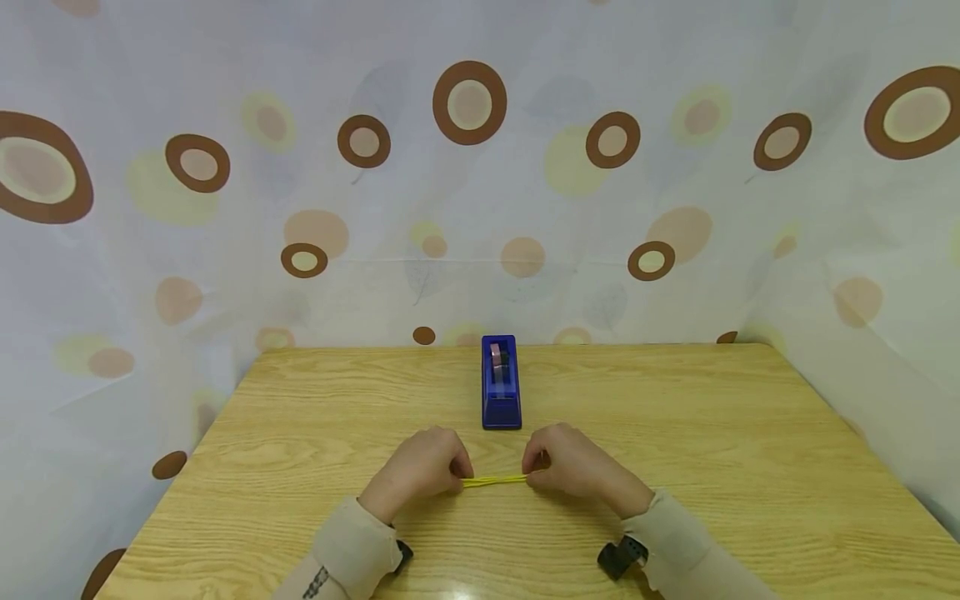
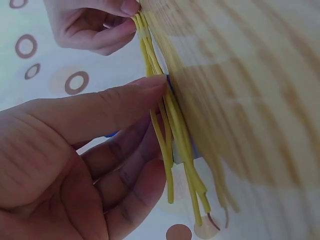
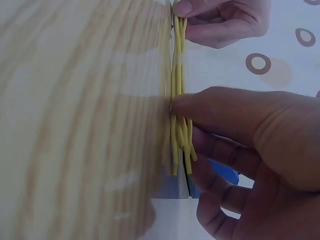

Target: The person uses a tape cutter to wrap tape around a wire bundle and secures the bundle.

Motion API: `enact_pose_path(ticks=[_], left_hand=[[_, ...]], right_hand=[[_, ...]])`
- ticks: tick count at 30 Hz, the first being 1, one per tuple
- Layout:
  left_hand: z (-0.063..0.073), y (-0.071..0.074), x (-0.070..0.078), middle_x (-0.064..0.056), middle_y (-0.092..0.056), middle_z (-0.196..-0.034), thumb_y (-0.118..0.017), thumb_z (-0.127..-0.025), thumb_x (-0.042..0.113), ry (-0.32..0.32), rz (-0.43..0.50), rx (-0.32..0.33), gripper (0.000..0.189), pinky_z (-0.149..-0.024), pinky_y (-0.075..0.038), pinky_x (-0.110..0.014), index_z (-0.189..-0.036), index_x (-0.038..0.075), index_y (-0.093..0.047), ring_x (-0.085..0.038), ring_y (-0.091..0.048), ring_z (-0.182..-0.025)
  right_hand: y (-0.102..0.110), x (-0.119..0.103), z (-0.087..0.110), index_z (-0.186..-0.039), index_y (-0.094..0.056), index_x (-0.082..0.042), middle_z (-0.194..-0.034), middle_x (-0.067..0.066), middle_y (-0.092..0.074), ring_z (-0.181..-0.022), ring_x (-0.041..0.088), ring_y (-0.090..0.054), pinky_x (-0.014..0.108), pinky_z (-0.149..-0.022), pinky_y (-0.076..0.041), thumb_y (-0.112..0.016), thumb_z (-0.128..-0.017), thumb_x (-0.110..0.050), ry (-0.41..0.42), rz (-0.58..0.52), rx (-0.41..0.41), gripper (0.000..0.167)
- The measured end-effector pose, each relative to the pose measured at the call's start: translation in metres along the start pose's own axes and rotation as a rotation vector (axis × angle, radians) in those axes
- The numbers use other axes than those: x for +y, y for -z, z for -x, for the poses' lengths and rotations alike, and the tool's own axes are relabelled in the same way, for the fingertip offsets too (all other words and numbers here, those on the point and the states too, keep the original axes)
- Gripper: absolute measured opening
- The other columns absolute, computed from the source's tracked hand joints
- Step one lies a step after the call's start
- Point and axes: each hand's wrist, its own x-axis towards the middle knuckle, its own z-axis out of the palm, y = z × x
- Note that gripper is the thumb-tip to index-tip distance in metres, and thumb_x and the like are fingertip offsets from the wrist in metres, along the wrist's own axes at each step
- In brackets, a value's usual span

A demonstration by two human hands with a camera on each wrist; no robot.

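Head view shows a wooden table (image 1: 300, 433) before a curtain (image 1: 225, 250) printed with brown and yellow circles. At the left, the left hand (image 1: 417, 471) rests on the tabletop with its fingers curled, pinching one end of a bundle of thin yellow strands (image 1: 493, 481). The bundle lies level just above the table, stretched straight between both hands near the front edge. At its other end the right hand (image 1: 570, 465) pinches it the same way, thumb against fingers. Behind the bundle, in the middle of the table and well clear of the hands, stands a blue tape dispenser (image 1: 501, 383) with a roll of tape in it. Both wrist views show loose strand ends reaching past each pinching thumb.
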Motion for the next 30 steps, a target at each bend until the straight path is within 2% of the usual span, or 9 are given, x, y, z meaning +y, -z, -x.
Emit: enact_pose_path(ticks=[9,21,26,30], left_hand=[[0.000,0.003,0.000,0.012,-0.069,-0.081,-0.080,-0.083,0.010,-0.019,0.013,0.022,0.009,-0.067,-0.051,-0.024,-0.080,0.018,-0.080,-0.001,-0.058,-0.071],[0.001,0.011,0.005,0.012,-0.069,-0.080,-0.076,-0.088,0.012,-0.023,0.063,0.022,0.008,-0.066,-0.050,-0.023,-0.084,0.016,-0.081,-0.002,-0.056,-0.067],[0.004,0.018,0.009,0.009,-0.072,-0.085,-0.074,-0.090,0.012,-0.058,0.099,0.039,0.008,-0.068,-0.051,-0.024,-0.089,0.014,-0.082,-0.002,-0.055,-0.066],[0.005,0.025,0.013,0.005,-0.074,-0.089,-0.071,-0.092,0.010,-0.104,0.125,0.071,0.011,-0.067,-0.050,-0.025,-0.094,0.011,-0.081,-0.002,-0.056,-0.066]], right_hand=[[0.005,-0.003,0.001,-0.078,-0.074,-0.016,-0.078,-0.012,-0.063,-0.073,0.005,-0.056,0.027,-0.067,-0.049,-0.076,-0.085,-0.006,-0.001,0.012,0.018,0.012],[0.017,-0.012,0.003,-0.084,-0.077,-0.011,-0.080,-0.013,-0.066,-0.071,0.007,-0.058,0.027,-0.065,-0.050,-0.072,-0.090,-0.009,0.008,-0.096,0.012,0.008],[0.023,-0.017,0.003,-0.090,-0.078,-0.010,-0.084,-0.011,-0.068,-0.073,0.008,-0.061,0.028,-0.065,-0.051,-0.070,-0.093,-0.013,0.052,-0.164,-0.002,0.009],[0.027,-0.021,0.003,-0.092,-0.079,-0.013,-0.086,-0.011,-0.067,-0.070,0.009,-0.059,0.028,-0.062,-0.050,-0.069,-0.094,-0.016,0.081,-0.163,0.001,0.010]])
